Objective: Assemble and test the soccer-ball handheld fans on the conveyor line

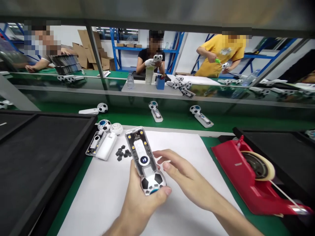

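Observation:
My left hand [145, 196] is wrapped round the football-patterned head of a handheld device [141, 150]. The device's clear body points up and away, showing a circuit board and a small round display. Just right of it, my right hand [187, 177] has its fingers apart, with the fingertips close to the device's side; whether they touch it I cannot tell. Several black pieces [122, 152] lie on the white paper [187, 144] behind my left hand. Two more devices, one with a white back [107, 146] and one with a clear front [95, 143], lie side by side at the paper's left corner.
A red tape dispenser [243, 180] stands at the right. Black trays [44, 164] flank the paper. Beyond it, several devices [157, 114] lie on a green conveyor belt [128, 114]. Three people work across the belt, near a blue box [160, 83] and a plastic bottle [130, 81].

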A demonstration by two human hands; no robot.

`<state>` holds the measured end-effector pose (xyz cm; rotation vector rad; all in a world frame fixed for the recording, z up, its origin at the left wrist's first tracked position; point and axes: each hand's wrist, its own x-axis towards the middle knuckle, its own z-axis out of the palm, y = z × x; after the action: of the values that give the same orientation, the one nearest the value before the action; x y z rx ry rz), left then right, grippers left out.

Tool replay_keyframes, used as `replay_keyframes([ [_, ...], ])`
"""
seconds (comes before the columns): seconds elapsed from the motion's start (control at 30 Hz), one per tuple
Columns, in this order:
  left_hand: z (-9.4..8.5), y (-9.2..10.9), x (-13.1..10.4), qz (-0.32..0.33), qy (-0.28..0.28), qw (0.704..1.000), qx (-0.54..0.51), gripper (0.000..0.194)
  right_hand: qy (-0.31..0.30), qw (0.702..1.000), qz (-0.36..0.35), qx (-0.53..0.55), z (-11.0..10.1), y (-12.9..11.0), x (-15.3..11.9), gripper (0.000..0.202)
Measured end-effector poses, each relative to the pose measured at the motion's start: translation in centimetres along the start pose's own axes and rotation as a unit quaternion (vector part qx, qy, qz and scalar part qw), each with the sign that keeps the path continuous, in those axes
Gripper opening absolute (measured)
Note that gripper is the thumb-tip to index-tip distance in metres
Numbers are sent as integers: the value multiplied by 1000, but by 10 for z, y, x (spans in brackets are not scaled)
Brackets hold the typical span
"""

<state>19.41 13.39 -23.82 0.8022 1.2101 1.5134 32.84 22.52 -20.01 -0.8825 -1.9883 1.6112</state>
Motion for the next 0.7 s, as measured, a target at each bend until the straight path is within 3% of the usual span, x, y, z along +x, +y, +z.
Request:
replay_keyframes([
  [0.1, 6, 0, 0, -3, 4, 999, -43, 67, 2, 999, -35, -24, 2, -5, 2, 38],
  [0.27, 11, 0, 0, 0, -11, 997, -72, 92, -119, 993, 9, 26, 5, -15, 5, 77],
  [0.4, 11, 3, -4, -1, -36, 991, -126, 92, -131, 988, 24, 74, 8, -16, 4, 94],
  [0.47, 9, 3, -6, 9, -62, 989, -132, 85, -134, 990, 16, 36, 10, -16, 2, 91],
  [0.57, 1, 3, -5, 23, -84, 990, -108, 74, -93, 993, -6, -78, 11, -14, -3, 66],
  [0.63, -8, 7, -4, 46, -50, 995, -70, 64, -42, 985, -37, -160, 7, -12, -9, 55],
  [0.7, -19, 16, -2, 69, 19, 997, -28, 58, -19, 971, -67, -230, 0, -12, -16, 50],
])
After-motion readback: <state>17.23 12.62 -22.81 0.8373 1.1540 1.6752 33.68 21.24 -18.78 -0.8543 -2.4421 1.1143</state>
